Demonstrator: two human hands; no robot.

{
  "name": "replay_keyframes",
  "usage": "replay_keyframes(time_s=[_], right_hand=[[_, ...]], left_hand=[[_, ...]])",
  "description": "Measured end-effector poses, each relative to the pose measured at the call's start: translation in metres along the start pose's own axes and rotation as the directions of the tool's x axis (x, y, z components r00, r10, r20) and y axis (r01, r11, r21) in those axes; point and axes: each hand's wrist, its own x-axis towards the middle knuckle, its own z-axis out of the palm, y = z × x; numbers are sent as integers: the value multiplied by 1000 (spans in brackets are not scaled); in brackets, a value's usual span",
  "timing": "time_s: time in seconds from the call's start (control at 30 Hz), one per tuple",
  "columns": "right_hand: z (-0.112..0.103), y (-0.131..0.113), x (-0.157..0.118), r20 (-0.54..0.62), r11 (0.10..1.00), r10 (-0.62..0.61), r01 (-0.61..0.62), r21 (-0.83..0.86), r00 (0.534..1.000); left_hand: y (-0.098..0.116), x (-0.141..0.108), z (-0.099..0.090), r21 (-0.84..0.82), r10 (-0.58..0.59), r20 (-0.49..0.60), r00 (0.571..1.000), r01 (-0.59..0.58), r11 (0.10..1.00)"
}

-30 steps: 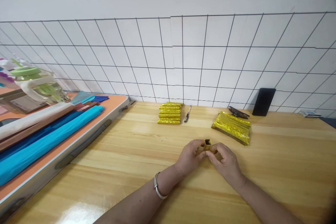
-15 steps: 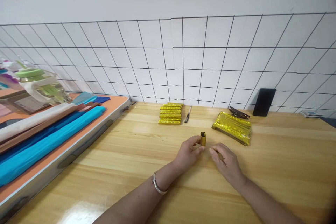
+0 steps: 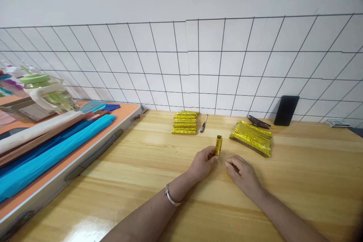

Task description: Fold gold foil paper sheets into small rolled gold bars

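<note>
The left hand (image 3: 204, 162) pinches the gold tube (image 3: 218, 146) low and nearly upright over the table (image 3: 136, 181), probably to keep its top clear; the right hand (image 3: 243, 175) is just beside, fingers curled narrow, though whether they hold anything I cannot tell

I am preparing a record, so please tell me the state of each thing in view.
Gold foil tube: upright, top end open
Left hand: pinching the tube
Right hand: curled, apart from the tube
Folded gold foil pieces: lying lined up
Gold foil sheets: stacked flat
Pen: lying; cap unclear
Dark claw clip: lying down
Black phone: propped against the wall
Green-lidded cup: lid on
Bright blue roll: rolled up, lying
</note>
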Motion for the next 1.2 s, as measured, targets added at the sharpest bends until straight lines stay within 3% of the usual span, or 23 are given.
replay_keyframes(time_s=[0.2,0.37,0.5,0.87,1.07,1.2], right_hand=[[2,3,2,22,997,-18,20,-80,1000],[2,2,4,29,989,2,2,-150,1000],[2,1,5,36,987,15,-9,-163,999],[2,0,4,40,991,-2,8,-131,999],[3,1,4,28,994,5,-1,-110,1000],[2,1,4,37,995,4,0,-101,999]], left_hand=[[6,-2,2,-189,6,19,1000,-2,982],[18,-4,7,-410,24,82,996,12,912],[22,-6,10,-475,19,81,997,22,880],[28,-9,10,-414,4,61,998,21,910],[36,-15,13,-196,-2,-24,1000,-2,981],[45,-18,11,-135,37,-108,993,-51,990]])
